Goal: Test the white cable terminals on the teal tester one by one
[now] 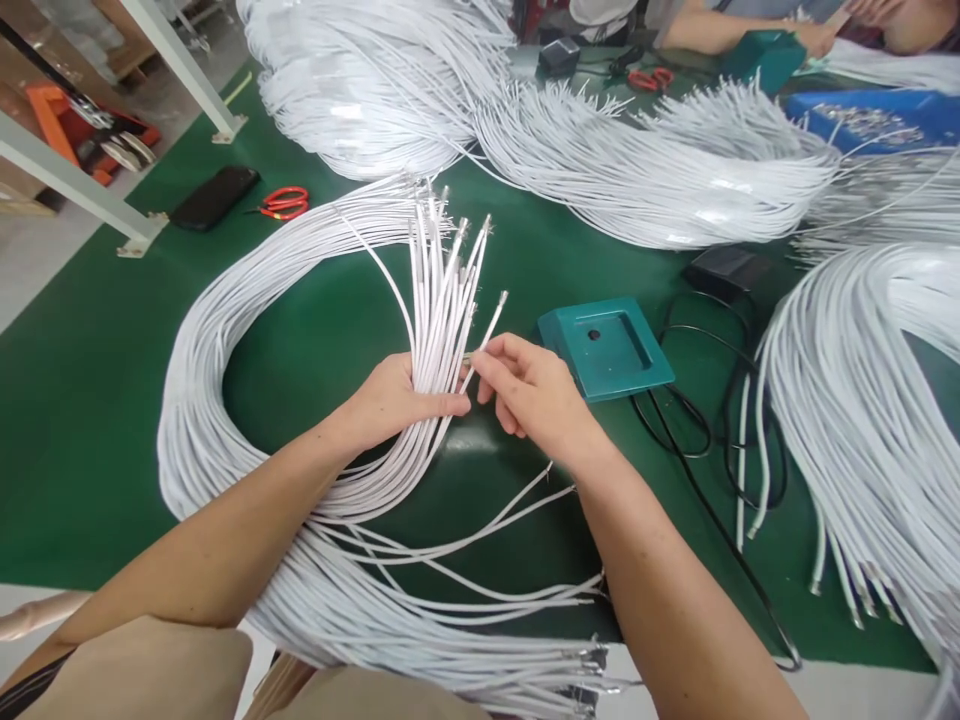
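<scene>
The left hand grips a bunch of white cables; the right hand pinches one cable beside it.

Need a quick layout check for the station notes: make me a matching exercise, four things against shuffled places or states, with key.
Things
1. Left hand
2. Blue bin
3. Right hand
4. Teal tray

Places or states
A. On the green tabletop, recess facing up
B. Wrapped around the white cable bundle, thumb across it
C. Holds small loose pieces
D. Fingers at the right edge of the bundle

Pairs: 1-B, 2-C, 3-D, 4-A
</scene>
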A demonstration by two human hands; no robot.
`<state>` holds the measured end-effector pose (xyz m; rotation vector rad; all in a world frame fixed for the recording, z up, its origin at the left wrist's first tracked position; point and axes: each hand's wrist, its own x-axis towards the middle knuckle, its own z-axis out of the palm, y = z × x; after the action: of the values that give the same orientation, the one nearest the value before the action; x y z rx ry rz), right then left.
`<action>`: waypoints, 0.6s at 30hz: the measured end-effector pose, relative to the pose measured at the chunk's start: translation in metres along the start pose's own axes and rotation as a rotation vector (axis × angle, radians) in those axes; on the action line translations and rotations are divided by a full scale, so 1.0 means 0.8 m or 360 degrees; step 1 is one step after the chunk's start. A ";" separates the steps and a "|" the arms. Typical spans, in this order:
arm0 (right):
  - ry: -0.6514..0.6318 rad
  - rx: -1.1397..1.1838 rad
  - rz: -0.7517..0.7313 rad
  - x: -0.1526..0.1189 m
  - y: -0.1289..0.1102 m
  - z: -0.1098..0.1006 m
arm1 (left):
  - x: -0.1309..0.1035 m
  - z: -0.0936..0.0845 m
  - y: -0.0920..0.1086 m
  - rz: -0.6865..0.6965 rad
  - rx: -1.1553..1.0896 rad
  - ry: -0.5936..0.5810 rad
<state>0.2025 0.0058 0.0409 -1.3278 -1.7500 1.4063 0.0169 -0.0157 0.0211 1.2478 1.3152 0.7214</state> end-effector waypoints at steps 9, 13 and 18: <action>-0.0491 0.0289 0.0252 0.003 0.009 0.032 | 0.011 -0.007 -0.003 -0.0020 -0.0795 0.0060; -0.0201 0.0100 0.0184 0.005 0.012 0.024 | 0.011 -0.002 -0.004 0.0018 -0.0621 0.0172; 0.0169 0.0246 0.0013 0.008 0.014 0.020 | 0.006 0.003 -0.001 0.0107 -0.0140 0.0327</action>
<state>0.1902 0.0051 0.0245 -1.3029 -1.5366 1.4180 0.0201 -0.0123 0.0181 1.1750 1.3967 0.9661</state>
